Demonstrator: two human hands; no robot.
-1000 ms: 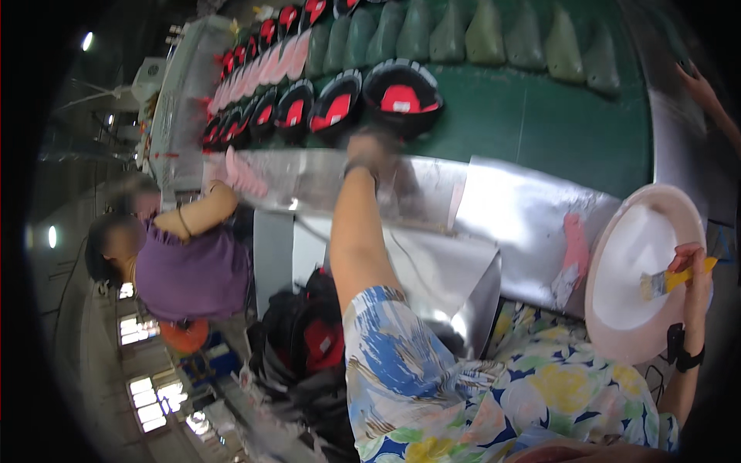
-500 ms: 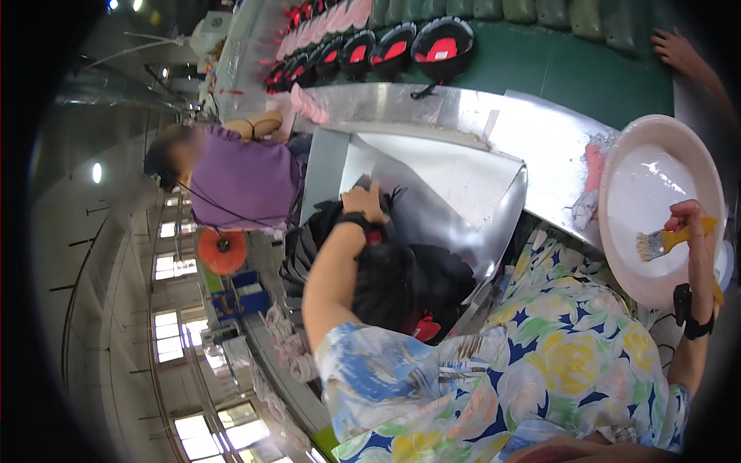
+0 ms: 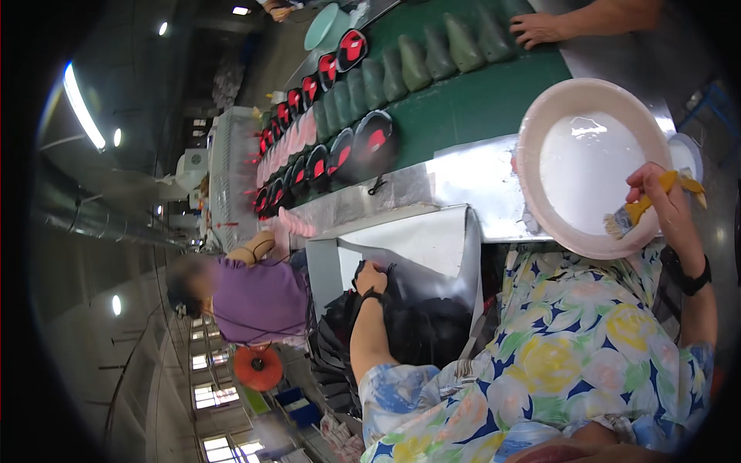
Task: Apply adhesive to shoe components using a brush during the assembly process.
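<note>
Lamp-lit workshop, green worktop (image 3: pixel 455 109) running across upper ctr; dark green lasts (image 3: pixel 414 65) + black/red shoe uppers (image 3: pixel 316 164) in rows on it. Co-worker (image 3: pixel 262 301) in purple, left of frame; another person's hand (image 3: pixel 535 29) upper R, near lasts.

R hand (image 3: pixel 662 197) (right of frame): fingers closed round yellow-handled brush (image 3: pixel 637 208), bristles inside pink basin (image 3: pixel 527 166) w/ white liquid; contact unclear.

L hand (image 3: pixel 372 279) (ctr): at black pieces (image 3: pixel 421 332) in grey-sided box (image 3: pixel 323 266); can't tell if gripping.

Risks (est.): brush slips into liquid if hold loosens; drips on floral clothing (image 3: pixel 548 355) if brush swings past rim; pieces snag/tangle if pulled fast.
</note>
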